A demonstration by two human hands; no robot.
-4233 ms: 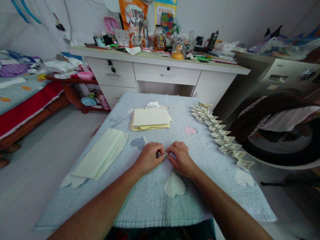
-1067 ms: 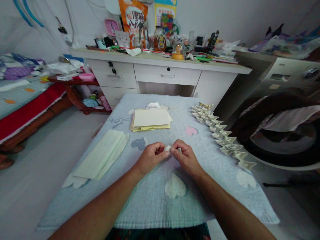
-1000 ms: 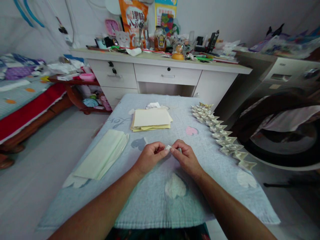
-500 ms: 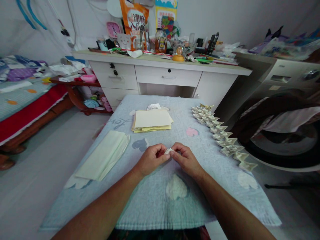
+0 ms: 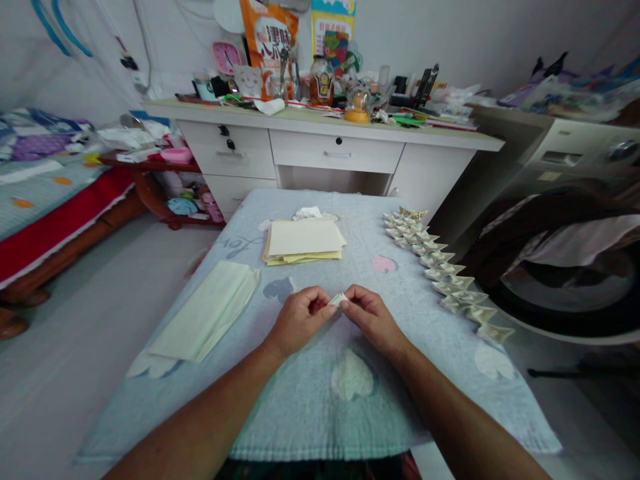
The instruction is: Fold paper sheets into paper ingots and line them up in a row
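Between my two hands is a small piece of folded white paper (image 5: 338, 300), pinched at both sides above the middle of the cloth-covered table (image 5: 300, 413). My left hand (image 5: 303, 319) grips its left side with thumb and fingertips. On the right side, my right hand (image 5: 371, 316) pinches it the same way. Along the table's right edge runs a row of folded paper boats (image 5: 445, 270). Beyond my hands lies a stack of cream and yellow paper sheets (image 5: 305, 239). Pale green paper sheets (image 5: 205, 312) lie at the left.
A crumpled white paper (image 5: 307, 213) sits behind the stack. A white desk (image 5: 337, 147) crowded with jars and bags stands beyond the table. To the right is a washing machine (image 5: 565, 160) with its door open and cloth hanging out. A bed (image 5: 60, 200) stands at the left.
The folded paper between my fingertips has shifted slightly and shows a little more of its surface. Both hands stay in nearly the same place.
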